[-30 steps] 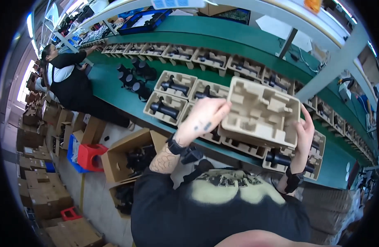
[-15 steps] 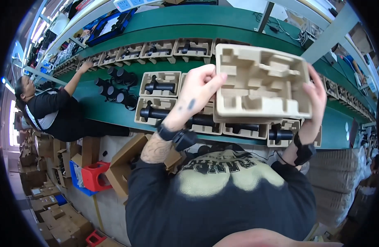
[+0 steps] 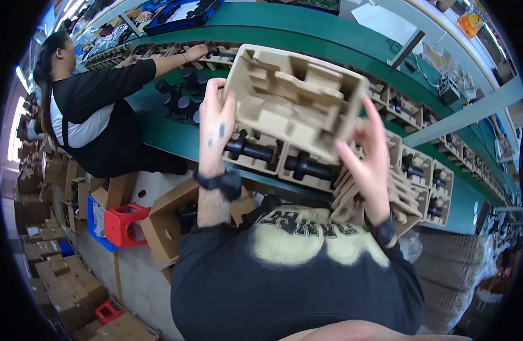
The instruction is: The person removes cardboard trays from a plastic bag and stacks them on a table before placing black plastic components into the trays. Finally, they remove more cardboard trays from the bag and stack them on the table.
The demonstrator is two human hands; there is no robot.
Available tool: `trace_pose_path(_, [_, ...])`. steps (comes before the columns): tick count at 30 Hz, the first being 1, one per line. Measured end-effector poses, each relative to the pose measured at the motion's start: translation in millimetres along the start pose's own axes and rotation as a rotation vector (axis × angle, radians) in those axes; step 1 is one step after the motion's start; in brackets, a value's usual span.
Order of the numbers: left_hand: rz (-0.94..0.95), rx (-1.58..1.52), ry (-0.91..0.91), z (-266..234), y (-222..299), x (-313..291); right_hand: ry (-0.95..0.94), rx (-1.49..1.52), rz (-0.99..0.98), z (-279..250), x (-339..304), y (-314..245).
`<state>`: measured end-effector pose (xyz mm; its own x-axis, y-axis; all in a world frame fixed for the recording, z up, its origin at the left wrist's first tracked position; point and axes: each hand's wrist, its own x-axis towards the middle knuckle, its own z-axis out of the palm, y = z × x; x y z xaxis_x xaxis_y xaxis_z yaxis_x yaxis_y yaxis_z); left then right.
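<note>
Both hands are raised above the near edge of the long green desk, clamped on opposite sides of a tan moulded-pulp packing tray with deep shaped recesses. The left hand grips the tray's left side, thumb on its near face and fingers curled over the edge. The right hand holds the right side, fingers spread and pointing up along the wall. The tray hangs tilted in the air, clear of the desk, its hollowed face turned toward the camera.

Directly beneath it, along the near edge of the desk, sit matching pulp trays already loaded with black cylindrical parts, one lying in each cradle. More filled trays run along the near edge toward the right end. A stack of empty pulp trays rests at the near edge just beside the right wrist.

Toward the left end of the desk, a cluster of black round-topped parts stands upright. A co-worker in a black top leans over the near edge there, one arm stretched to a row of trays at the far side.

On the floor below lie open brown cardboard boxes and a red plastic stool.
</note>
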<state>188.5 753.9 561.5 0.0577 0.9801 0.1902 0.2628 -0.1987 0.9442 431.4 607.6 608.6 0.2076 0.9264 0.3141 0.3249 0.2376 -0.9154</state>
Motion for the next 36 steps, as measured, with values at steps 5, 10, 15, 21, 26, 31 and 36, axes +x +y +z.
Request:
trace_pose_path(5, [-0.046, 0.315, 0.122, -10.7, -125.3, 67.4, 0.021, -0.217, -0.068, 40.3, 49.6, 55.6])
trace_pose_path(10, [0.146, 0.36, 0.081, 8.3, -173.6, 82.7, 0.041, -0.417, -0.14, 18.4, 97.5, 84.5])
trace_pose_path(15, [0.093, 0.42, 0.08, 12.6, -199.2, 79.4, -0.104, -0.418, -0.117, 12.8, 131.6, 98.2])
trace_pose_path(21, [0.221, 0.449, 0.137, 13.8, -196.3, 89.7, -0.269, -0.481, -0.149, -7.2, 152.5, 101.7])
trace_pose_path(26, [0.114, 0.666, 0.1, 28.4, -170.7, 85.4, -0.406, -0.534, -0.138, -36.7, 164.9, 104.7])
trace_pose_path(31, [0.494, 0.341, 0.013, 95.7, -54.6, 41.1, -0.363, -0.721, -0.414, -68.1, 180.7, 122.4])
trace_pose_path(36, [-0.058, -0.266, -0.775, 224.3, 58.0, -26.9, -0.253, -0.855, -0.538, -99.3, 179.1, 55.3])
